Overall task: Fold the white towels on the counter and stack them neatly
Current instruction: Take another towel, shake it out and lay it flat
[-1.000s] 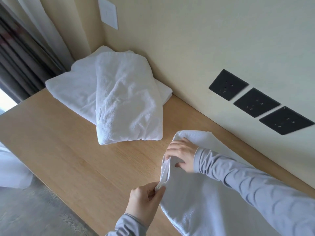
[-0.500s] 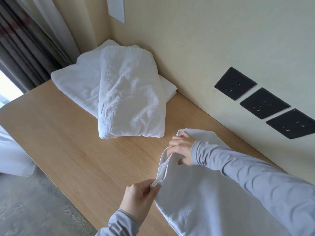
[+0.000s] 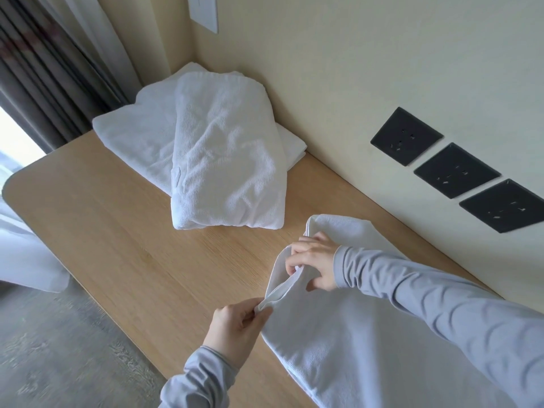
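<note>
No legible text, label, brand, number or sign in the head view. Three black socket plates (image 3: 456,170) on the wall show only pin slots and pale glints, and the white wall plate (image 3: 203,13) at the top edge is plain. A small tab-like shape on the near-left edge of the top folded towel (image 3: 226,154) is too small and blurred to read.
</note>
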A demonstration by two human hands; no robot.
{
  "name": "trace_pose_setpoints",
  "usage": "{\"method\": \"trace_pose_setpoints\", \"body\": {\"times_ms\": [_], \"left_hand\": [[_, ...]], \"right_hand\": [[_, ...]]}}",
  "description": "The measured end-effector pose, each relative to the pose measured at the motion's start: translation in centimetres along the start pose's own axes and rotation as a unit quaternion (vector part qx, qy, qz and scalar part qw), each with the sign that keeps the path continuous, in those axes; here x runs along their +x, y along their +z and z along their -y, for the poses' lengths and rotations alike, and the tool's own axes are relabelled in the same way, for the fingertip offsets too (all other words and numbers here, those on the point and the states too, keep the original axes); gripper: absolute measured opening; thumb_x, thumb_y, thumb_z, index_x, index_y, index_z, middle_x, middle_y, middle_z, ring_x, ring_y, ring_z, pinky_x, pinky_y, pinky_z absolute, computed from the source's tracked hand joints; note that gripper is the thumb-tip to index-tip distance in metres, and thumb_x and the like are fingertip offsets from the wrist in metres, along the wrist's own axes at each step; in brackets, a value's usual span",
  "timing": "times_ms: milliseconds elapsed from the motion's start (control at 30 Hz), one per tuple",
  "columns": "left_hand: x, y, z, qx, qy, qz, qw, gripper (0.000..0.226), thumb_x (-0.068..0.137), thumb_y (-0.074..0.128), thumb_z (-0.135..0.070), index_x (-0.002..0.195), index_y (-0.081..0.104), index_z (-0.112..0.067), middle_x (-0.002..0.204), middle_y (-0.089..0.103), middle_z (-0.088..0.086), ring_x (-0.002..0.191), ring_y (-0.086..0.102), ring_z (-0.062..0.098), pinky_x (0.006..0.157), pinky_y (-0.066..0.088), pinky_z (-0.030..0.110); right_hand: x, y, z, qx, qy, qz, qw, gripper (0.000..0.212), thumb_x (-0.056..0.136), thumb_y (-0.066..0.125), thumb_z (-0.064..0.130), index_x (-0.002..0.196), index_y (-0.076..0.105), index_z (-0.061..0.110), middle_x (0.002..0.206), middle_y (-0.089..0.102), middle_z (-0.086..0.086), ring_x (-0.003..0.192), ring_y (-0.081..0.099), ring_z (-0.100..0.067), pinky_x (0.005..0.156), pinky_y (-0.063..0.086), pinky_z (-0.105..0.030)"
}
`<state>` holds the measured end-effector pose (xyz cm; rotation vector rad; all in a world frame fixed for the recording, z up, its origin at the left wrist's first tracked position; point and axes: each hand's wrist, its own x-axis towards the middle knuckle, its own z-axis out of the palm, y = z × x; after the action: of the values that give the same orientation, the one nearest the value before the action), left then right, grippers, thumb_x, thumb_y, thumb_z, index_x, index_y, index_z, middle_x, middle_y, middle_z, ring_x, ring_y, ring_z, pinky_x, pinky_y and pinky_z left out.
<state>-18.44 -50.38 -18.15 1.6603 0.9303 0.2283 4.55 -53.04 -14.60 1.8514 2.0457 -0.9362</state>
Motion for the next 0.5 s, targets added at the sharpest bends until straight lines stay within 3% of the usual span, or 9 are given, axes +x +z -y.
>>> {"method": "trace_pose_setpoints", "body": {"times_ms": [133,233,333,500], "left_hand": [[-0.5,0.3,-0.6,0.028,0.037,-0.007,0.999,0.033,0.077,0.053,-0.039,0.079,0.071,-0.011,0.055,0.042,-0.003,0.057,0.033,0.007,0.054,0.036,0.021],[-0.9,0.5,-0.9,0.038,0.052,-0.002,0.998,0.038,0.078,0.052,-0.039,0.083,0.071,-0.006,0.057,0.042,0.000,0.058,0.032,0.009,0.054,0.034,0.022],[-1.3,0.4,-0.8,0.031,0.048,-0.021,0.998,0.044,0.078,0.052,-0.044,0.083,0.070,-0.004,0.059,0.046,0.000,0.059,0.035,0.010,0.057,0.038,0.026],[-1.9,0.8,-0.8,0.073,0.068,-0.035,0.994,0.017,0.088,0.062,-0.020,0.084,0.071,-0.006,0.055,0.042,0.003,0.055,0.031,0.008,0.053,0.032,0.018]], "right_hand": [[0.0,0.2,0.6,-0.061,-0.021,0.043,0.997,0.039,0.071,0.075,0.024,0.104,0.054,0.025,0.097,0.032,0.009,0.104,0.037,-0.013,0.086,0.017,-0.030],[0.5,-0.3,1.0,-0.095,-0.023,0.091,0.991,0.044,0.074,0.073,0.025,0.113,0.052,0.028,0.098,0.033,0.010,0.108,0.035,-0.013,0.090,0.017,-0.031],[0.6,-0.5,0.9,-0.082,-0.018,0.080,0.993,0.037,0.076,0.071,0.027,0.108,0.052,0.028,0.098,0.038,0.009,0.106,0.037,-0.014,0.094,0.020,-0.032],[-0.6,-0.1,0.8,-0.062,-0.018,0.030,0.998,0.033,0.074,0.072,0.024,0.087,0.042,0.031,0.095,0.038,0.009,0.097,0.039,-0.010,0.085,0.018,-0.026]]}}
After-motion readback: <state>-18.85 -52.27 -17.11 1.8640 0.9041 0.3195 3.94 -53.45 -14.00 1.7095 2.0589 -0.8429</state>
